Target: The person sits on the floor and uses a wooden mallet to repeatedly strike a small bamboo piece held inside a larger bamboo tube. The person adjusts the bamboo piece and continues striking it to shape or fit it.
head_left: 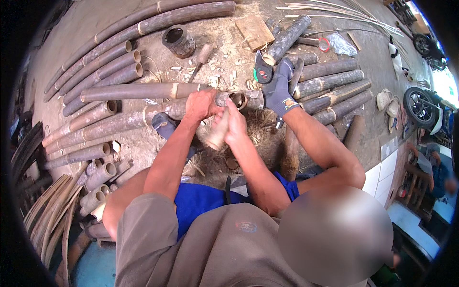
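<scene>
A long grey-brown bamboo pole [119,122] lies crosswise in front of me, with a hole [237,100] cut in its upper side near the right end. Left of the hole my left hand [201,104] is closed over the pole, its fingertips partly hidden beside the tool. My right hand [235,125] is wrapped round a pale, round wooden handle [219,133] that tilts down toward me; its working end is hidden. A second bamboo pole [138,91] lies just beyond and reaches my left hand. My feet, in dark grey socks [282,93], are beside the poles.
Cut bamboo lengths [330,81] lie at right, with more poles [162,21] at far left. A dark round container [179,41], a wooden-handled tool [203,55], a wooden block [254,32] and chips lie beyond. Bamboo strips [52,215] stand at lower left; a motorcycle wheel [420,107] is right.
</scene>
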`<state>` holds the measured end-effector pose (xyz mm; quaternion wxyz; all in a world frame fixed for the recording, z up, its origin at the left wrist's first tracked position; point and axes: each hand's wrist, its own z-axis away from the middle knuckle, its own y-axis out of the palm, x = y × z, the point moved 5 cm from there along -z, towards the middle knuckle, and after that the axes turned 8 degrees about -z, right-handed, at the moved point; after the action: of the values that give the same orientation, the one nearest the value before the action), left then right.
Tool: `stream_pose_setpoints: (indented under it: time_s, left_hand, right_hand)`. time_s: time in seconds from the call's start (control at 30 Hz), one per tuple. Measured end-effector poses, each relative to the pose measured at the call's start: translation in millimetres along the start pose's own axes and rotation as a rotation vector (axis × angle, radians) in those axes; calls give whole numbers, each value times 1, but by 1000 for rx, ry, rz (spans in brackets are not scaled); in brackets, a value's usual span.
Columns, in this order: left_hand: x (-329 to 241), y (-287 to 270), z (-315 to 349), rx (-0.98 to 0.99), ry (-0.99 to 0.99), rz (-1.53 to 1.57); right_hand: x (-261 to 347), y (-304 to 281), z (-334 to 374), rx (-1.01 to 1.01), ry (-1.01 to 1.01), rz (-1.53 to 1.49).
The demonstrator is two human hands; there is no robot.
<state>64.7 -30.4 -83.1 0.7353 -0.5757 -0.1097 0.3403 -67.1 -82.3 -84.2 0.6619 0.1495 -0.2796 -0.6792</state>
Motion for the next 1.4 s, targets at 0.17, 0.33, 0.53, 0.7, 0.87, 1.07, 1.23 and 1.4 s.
stream_pose_setpoints:
  time_s: [0.17,0.33,0.53,0.7,0.87,1.07,1.23,1.4]
  left_hand:
    - [-8,-26,12,-203,-51,299]
    - [-49,-86,-10,-524,192,787]
    - [-97,-157,-52,-130,240,951]
    - [-86,-137,-60,-183,-201,1443]
    - [-63,-45,-46,-346,-633,1757]
    - [-64,-4,-59,-537,-776,2138]
    - [-66,-3,-77,-168,-625,1858]
    - [-97,-20,-88,186,-288,1460]
  right_hand:
    - [39,-49,54,-35,4,560]
    - [107,15,91,158,-100,1137]
    - [231,151,116,525,-97,949]
    - [208,193,47,428,-945,1247]
    - [109,191,-63,564,-452,1199]
    - [79,173,-135,538,-224,1699]
    - [121,154,-122,347,-296,1354]
    - [185,109,-66,29,-564,918]
